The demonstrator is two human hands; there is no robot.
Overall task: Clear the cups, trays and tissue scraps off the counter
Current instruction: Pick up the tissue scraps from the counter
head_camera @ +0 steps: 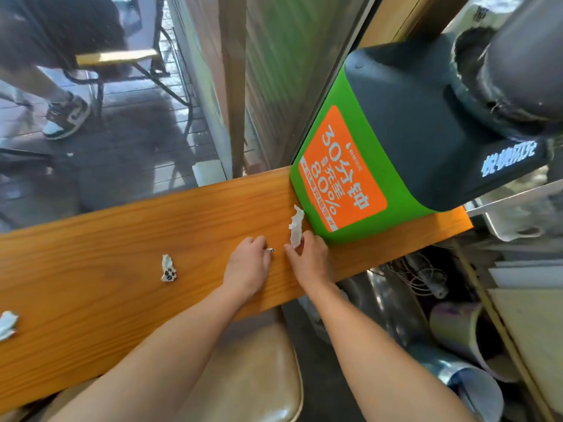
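Both hands picking tissue scraps off the wooden desk [122,239].

A long white scrap [296,227] stands pinched in the right hand's [307,257] grip, touching the green charger box [365,166] at 1 o'clock. The left hand [248,266] seems to pinch a tiny bit [270,250]. Two more scraps lie loose at 9 o'clock [168,268] and the far left edge [7,324].
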